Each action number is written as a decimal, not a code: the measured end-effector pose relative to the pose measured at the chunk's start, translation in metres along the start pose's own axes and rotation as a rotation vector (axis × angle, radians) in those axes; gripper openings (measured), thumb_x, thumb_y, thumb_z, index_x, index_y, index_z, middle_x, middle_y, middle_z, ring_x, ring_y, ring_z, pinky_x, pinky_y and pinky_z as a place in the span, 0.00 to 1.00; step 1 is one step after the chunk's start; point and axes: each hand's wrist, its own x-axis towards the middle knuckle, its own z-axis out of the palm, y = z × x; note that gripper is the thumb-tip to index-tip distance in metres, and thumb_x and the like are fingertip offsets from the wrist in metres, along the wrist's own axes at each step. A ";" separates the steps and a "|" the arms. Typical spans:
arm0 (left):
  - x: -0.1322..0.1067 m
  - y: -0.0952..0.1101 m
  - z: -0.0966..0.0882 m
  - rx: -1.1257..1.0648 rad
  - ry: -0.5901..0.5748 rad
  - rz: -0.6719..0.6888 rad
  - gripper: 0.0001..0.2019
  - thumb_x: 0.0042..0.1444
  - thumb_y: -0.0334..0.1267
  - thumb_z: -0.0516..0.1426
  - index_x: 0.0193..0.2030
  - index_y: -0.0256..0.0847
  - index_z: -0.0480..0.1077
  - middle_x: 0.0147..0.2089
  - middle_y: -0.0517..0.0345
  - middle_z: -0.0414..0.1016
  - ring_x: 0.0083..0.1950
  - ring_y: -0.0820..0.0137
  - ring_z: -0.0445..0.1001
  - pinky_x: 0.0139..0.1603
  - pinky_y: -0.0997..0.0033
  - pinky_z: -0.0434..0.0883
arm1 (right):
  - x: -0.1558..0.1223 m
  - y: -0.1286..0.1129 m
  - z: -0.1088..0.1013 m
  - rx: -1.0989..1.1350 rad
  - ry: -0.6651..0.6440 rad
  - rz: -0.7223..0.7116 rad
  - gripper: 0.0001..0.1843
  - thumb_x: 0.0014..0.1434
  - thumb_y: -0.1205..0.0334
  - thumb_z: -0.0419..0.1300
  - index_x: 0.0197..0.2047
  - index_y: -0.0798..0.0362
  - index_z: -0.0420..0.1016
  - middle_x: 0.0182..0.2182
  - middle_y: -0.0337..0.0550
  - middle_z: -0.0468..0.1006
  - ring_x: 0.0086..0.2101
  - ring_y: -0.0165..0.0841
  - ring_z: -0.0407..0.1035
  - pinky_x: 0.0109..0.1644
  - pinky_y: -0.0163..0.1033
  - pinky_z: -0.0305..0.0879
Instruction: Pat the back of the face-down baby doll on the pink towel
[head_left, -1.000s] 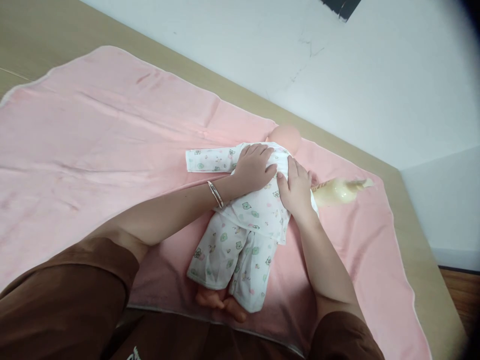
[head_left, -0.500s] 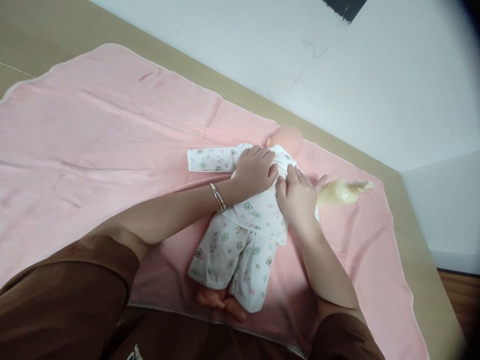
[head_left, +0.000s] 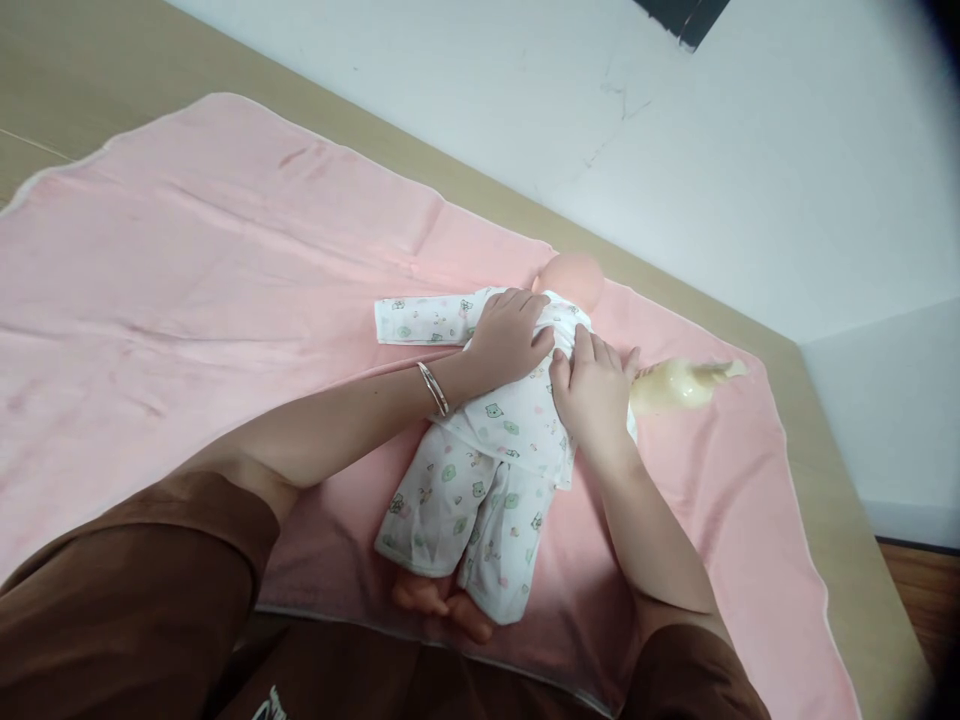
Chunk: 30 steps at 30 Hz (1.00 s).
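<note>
A baby doll [head_left: 571, 278] lies stretched out on a pink blanket, its head pointing away from me and its feet towards me. It wears a white printed top [head_left: 506, 415] and matching trousers [head_left: 469, 500]. My left hand [head_left: 510, 335] rests flat across the upper part of the top, thumb apart from the fingers. On the other side of the torso, my right hand [head_left: 596, 395] lies with its fingers spread on the cloth. The two hands are close but apart, and neither grips anything visible. The doll's right-hand sleeve is mostly hidden.
A pale yellow pump bottle [head_left: 679, 385] lies on its side just right of my right hand. The pink blanket [head_left: 187, 270] has folds and covers much of the wooden table [head_left: 82, 70]. A white wall [head_left: 480, 80] runs along the table's far edge.
My right hand's outermost finger has drawn slightly inward, away from the bottle. Both hands stay on the doll's torso, and the doll lies as before.
</note>
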 end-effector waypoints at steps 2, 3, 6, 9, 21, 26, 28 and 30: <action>-0.001 0.001 -0.001 0.005 -0.003 -0.012 0.18 0.61 0.38 0.51 0.56 0.36 0.69 0.52 0.45 0.76 0.55 0.56 0.71 0.60 0.54 0.66 | -0.004 -0.005 -0.002 -0.034 0.016 0.014 0.29 0.71 0.53 0.40 0.68 0.59 0.61 0.60 0.62 0.73 0.60 0.53 0.66 0.69 0.74 0.39; -0.001 0.002 -0.002 0.009 -0.001 -0.021 0.19 0.61 0.38 0.51 0.57 0.36 0.69 0.52 0.44 0.75 0.56 0.56 0.71 0.60 0.54 0.65 | -0.004 -0.005 -0.002 -0.038 0.013 0.017 0.30 0.71 0.53 0.40 0.68 0.59 0.61 0.60 0.62 0.73 0.60 0.53 0.66 0.69 0.74 0.39; -0.001 0.004 -0.002 0.004 -0.008 -0.045 0.22 0.62 0.38 0.51 0.61 0.35 0.66 0.56 0.43 0.75 0.59 0.55 0.70 0.63 0.53 0.63 | 0.001 0.003 0.002 -0.014 -0.017 0.007 0.30 0.70 0.52 0.42 0.69 0.57 0.59 0.62 0.60 0.71 0.62 0.52 0.64 0.69 0.73 0.38; 0.001 0.004 -0.001 -0.010 -0.040 -0.058 0.24 0.62 0.36 0.50 0.65 0.34 0.64 0.60 0.43 0.73 0.63 0.56 0.68 0.66 0.54 0.60 | 0.010 0.016 0.008 0.054 -0.056 -0.030 0.32 0.69 0.49 0.43 0.71 0.54 0.55 0.66 0.60 0.66 0.65 0.52 0.60 0.68 0.72 0.43; 0.002 -0.001 0.003 0.014 0.012 -0.004 0.19 0.60 0.36 0.52 0.56 0.36 0.69 0.52 0.46 0.77 0.56 0.57 0.72 0.60 0.55 0.64 | 0.002 0.005 0.004 -0.027 -0.007 -0.044 0.29 0.72 0.54 0.39 0.70 0.58 0.58 0.63 0.61 0.70 0.62 0.50 0.64 0.69 0.68 0.45; 0.002 -0.001 0.003 0.009 0.013 0.011 0.15 0.60 0.36 0.52 0.52 0.38 0.70 0.51 0.48 0.76 0.55 0.58 0.71 0.60 0.56 0.64 | -0.005 -0.002 0.003 -0.099 0.052 -0.048 0.29 0.72 0.55 0.38 0.68 0.59 0.63 0.59 0.60 0.75 0.59 0.50 0.69 0.70 0.66 0.43; 0.002 -0.002 0.004 0.009 0.015 0.012 0.14 0.60 0.36 0.52 0.51 0.38 0.70 0.50 0.48 0.76 0.54 0.58 0.71 0.59 0.56 0.65 | -0.004 0.000 0.005 -0.095 0.066 -0.050 0.29 0.72 0.55 0.39 0.68 0.59 0.63 0.59 0.60 0.75 0.59 0.50 0.69 0.69 0.65 0.45; 0.001 -0.003 0.005 0.004 0.027 0.008 0.14 0.60 0.36 0.52 0.51 0.38 0.70 0.49 0.48 0.75 0.53 0.58 0.71 0.58 0.56 0.65 | -0.003 0.002 0.007 -0.085 0.074 -0.048 0.28 0.72 0.56 0.40 0.67 0.60 0.64 0.59 0.61 0.75 0.59 0.49 0.68 0.69 0.64 0.46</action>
